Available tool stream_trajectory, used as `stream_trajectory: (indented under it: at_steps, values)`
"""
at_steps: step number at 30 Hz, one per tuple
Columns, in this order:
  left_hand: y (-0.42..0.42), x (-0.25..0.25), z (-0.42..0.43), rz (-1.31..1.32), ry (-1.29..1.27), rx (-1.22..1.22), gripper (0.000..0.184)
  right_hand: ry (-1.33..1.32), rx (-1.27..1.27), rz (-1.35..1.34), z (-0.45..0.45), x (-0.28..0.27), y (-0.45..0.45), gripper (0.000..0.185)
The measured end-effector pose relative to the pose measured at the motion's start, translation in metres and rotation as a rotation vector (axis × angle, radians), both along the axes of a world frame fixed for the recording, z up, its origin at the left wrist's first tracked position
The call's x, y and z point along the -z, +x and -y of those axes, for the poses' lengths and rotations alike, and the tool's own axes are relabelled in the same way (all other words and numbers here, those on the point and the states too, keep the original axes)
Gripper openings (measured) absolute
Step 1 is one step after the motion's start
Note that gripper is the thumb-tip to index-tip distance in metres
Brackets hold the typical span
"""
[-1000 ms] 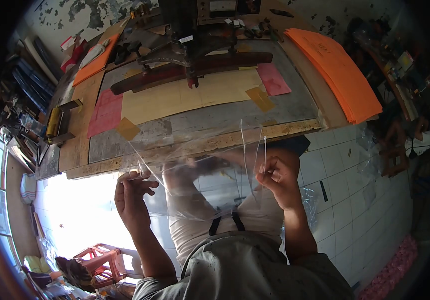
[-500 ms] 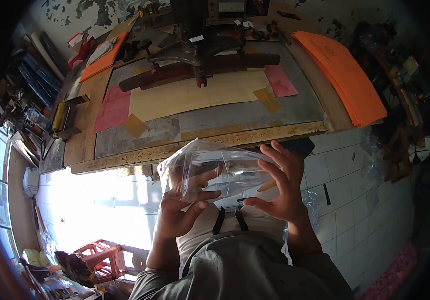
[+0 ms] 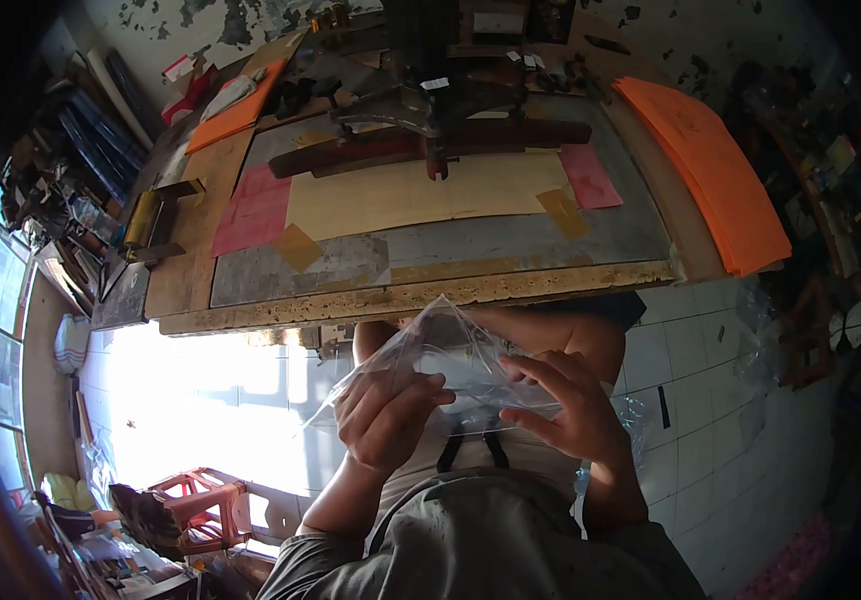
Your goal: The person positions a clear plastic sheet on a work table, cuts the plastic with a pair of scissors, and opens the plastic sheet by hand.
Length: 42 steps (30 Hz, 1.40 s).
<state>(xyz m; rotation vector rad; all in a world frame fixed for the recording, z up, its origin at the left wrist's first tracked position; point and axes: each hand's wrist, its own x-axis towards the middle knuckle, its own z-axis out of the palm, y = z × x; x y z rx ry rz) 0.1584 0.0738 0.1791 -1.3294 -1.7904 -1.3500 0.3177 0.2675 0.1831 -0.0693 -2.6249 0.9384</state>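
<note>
A clear, crinkled plastic bag or sheet (image 3: 450, 340) is held over my lap, its peak rising close to the table's front edge. My left hand (image 3: 387, 415) is closed on its left side, with fingers curled and thumb pressed in. On the other side, my right hand (image 3: 575, 410) has its thumb and fingers apart. Those fingertips lie at the plastic's right edge; whether they touch it I cannot tell. My knees show through and behind the plastic.
Ahead stands a worktable with a wooden front edge (image 3: 420, 300) and a metal press frame (image 3: 430, 145) above a cream sheet (image 3: 400, 200). Orange sheets (image 3: 700, 170) are stacked at right. A tape dispenser (image 3: 145, 220) is at left. A red stool (image 3: 210, 510) stands on the floor.
The plastic has been drawn up into a peak and shifted lower. My left hand has turned and closed more tightly on it. My right hand has moved down, and the view has shifted slightly.
</note>
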Motion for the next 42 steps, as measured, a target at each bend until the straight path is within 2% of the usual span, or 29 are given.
stream_trajectory:
  at_steps: [4,5,8,9,12,13,16,19,23,25,28,31,36,39,42]
  values:
    - [0.01,0.003,0.006,-0.203,-0.086,-0.315,0.025,-0.113,-0.014,0.052,0.001,0.003,0.003,0.058]
    - [0.011,0.014,0.008,-0.244,-0.071,-0.397,0.026,-0.143,-0.027,0.049,0.001,0.003,0.003,0.057]
    - [0.005,0.001,-0.001,-0.425,0.07,-0.491,0.03,-0.217,-0.043,0.051,0.0,0.004,0.005,0.055]
    - [0.002,-0.004,0.0,-0.438,0.033,-0.415,0.029,-0.228,-0.041,0.057,0.0,0.004,0.005,0.055]
    - [-0.019,0.002,-0.002,-0.345,-0.022,0.033,0.032,-0.27,-0.036,0.124,-0.003,0.004,0.008,0.056]
    - [-0.017,-0.003,-0.007,-0.326,0.036,0.044,0.028,-0.284,-0.034,0.154,-0.005,0.003,0.01,0.057]
    - [-0.015,0.001,-0.007,-0.291,-0.039,0.034,0.025,-0.083,0.022,0.132,-0.004,-0.004,0.013,0.058]
    - [-0.013,0.001,-0.013,-0.287,-0.046,0.066,0.024,0.099,0.109,-0.157,0.002,-0.028,0.003,0.06]
    - [-0.006,-0.008,-0.031,-0.278,-0.085,0.234,0.029,0.15,-0.03,-0.291,0.001,-0.048,-0.007,0.055]
    - [-0.003,-0.01,-0.034,-0.249,-0.104,0.253,0.028,0.175,-0.124,-0.327,-0.002,-0.049,-0.015,0.052]
    - [-0.003,-0.013,-0.037,-0.21,-0.118,0.284,0.029,0.021,-0.159,-0.285,-0.007,-0.036,-0.018,0.046]
    - [-0.008,-0.015,-0.036,-0.183,-0.161,0.303,0.031,-0.105,-0.128,-0.312,-0.006,-0.04,-0.024,0.038]
    - [-0.011,-0.03,-0.036,-0.155,-0.324,0.279,0.032,-0.166,0.038,-0.289,-0.005,-0.043,-0.026,0.025]
    - [-0.006,-0.022,-0.037,0.159,-0.287,0.268,0.038,-0.235,0.083,-0.29,-0.009,-0.038,-0.025,0.021]
    - [-0.01,-0.027,-0.027,0.241,-0.417,0.11,0.046,-0.376,0.148,-0.225,-0.009,-0.038,-0.019,0.019]
